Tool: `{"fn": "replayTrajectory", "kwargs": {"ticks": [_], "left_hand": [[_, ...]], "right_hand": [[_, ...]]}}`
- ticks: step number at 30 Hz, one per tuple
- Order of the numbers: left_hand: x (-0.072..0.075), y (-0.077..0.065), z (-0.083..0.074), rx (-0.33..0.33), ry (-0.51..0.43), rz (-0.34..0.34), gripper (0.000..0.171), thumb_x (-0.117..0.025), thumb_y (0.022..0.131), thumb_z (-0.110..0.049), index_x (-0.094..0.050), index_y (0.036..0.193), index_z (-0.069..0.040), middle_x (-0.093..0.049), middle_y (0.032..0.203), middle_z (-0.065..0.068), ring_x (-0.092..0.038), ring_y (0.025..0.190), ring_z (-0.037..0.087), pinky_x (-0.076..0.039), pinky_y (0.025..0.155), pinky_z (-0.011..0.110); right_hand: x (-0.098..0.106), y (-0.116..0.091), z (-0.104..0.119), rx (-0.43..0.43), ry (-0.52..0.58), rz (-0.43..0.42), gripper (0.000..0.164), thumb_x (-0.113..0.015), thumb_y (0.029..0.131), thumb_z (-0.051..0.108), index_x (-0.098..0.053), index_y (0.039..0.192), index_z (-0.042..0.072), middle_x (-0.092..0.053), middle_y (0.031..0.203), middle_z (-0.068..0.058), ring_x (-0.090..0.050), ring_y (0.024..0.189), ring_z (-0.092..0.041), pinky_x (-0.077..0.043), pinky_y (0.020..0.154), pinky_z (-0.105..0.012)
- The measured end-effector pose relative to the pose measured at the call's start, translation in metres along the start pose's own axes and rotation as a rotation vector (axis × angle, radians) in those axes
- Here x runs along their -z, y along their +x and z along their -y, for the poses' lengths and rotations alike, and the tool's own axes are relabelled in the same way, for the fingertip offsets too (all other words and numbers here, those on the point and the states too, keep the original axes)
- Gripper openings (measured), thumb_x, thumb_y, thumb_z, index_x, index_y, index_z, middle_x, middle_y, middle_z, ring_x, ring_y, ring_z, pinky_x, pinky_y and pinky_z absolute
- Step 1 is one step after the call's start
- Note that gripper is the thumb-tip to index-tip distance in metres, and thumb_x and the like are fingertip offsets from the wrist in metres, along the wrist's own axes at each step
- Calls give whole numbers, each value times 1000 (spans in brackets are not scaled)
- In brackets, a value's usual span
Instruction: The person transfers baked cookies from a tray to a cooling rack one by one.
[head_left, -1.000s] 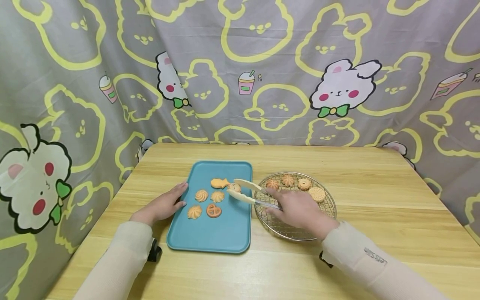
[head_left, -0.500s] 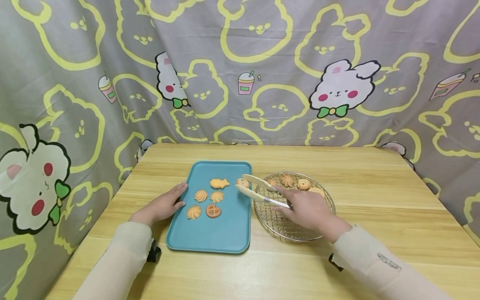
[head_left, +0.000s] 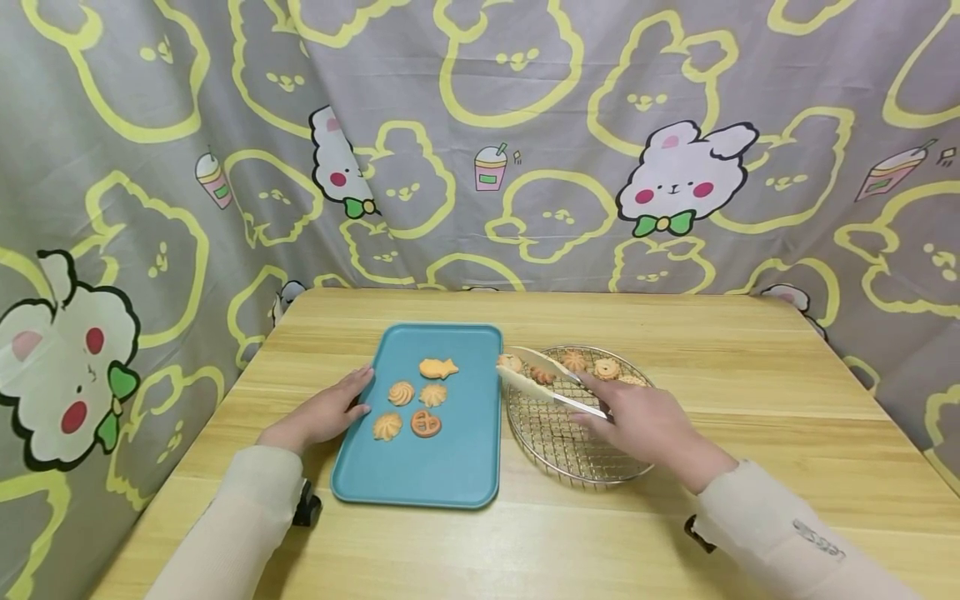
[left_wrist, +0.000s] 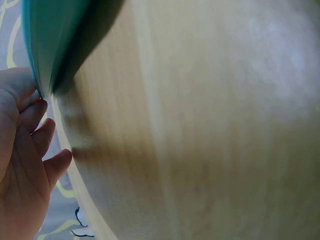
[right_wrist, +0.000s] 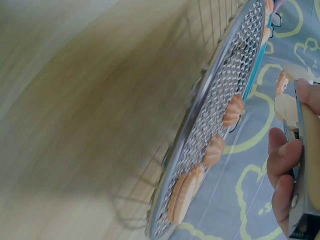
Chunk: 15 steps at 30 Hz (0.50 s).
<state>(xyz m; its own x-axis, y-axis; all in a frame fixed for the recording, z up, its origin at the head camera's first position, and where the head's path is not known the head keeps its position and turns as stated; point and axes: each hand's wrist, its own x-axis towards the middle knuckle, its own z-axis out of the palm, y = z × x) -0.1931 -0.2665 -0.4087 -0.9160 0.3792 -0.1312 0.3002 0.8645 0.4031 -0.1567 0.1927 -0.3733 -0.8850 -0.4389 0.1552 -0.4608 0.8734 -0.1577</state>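
Five cookies [head_left: 432,394] lay slightly apart on the tray [head_left: 420,479], a spacing that likely gave tips room. Your left hand [head_left: 322,410] rested relaxed fingers against its left rim, probably to steady it. Your right hand's [head_left: 648,417] fingers gripped tongs [head_left: 527,387], which pinched a round cookie [head_left: 511,362], raised near the wire rack's [head_left: 577,454] left rim, presumably keeping skin off it.

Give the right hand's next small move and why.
Probably ease the round tan cookie onto the near side of the round silver wire rack: the right hand holds cream-tipped metal tongs pinching it aloft by the rack's left edge, and that side shows bare wire.
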Motion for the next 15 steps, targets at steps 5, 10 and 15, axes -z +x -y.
{"fn": "replayTrajectory", "kwargs": {"ticks": [5, 10, 15], "left_hand": [[0, 0, 1, -2, 2, 0, 63, -51, 100, -21, -20, 150, 2, -16, 155, 23, -16, 140, 42, -20, 109, 57], [0, -1, 0, 2, 4, 3, 63, -51, 100, -20, -20, 150, 2, -15, 155, 22, -15, 140, 42, -20, 109, 57], [0, 0, 1, 4, 0, 4, 63, -52, 100, -20, -20, 150, 2, -15, 155, 22, -15, 140, 41, -20, 109, 57]], "right_hand": [[1, -6, -8, -14, -7, -5, 65, -61, 89, 51, -50, 140, 13, -49, 68, 7, -42, 55, -10, -32, 42, -28], [5, -13, -15, -37, -11, 4, 65, -61, 89, 50, -50, 140, 11, -49, 68, 7, -42, 55, -11, -32, 42, -28], [11, -18, -20, -59, -14, 12, 66, -60, 89, 51, -49, 141, 11, -59, 80, 1, -45, 58, -12, -34, 43, -29]]}}
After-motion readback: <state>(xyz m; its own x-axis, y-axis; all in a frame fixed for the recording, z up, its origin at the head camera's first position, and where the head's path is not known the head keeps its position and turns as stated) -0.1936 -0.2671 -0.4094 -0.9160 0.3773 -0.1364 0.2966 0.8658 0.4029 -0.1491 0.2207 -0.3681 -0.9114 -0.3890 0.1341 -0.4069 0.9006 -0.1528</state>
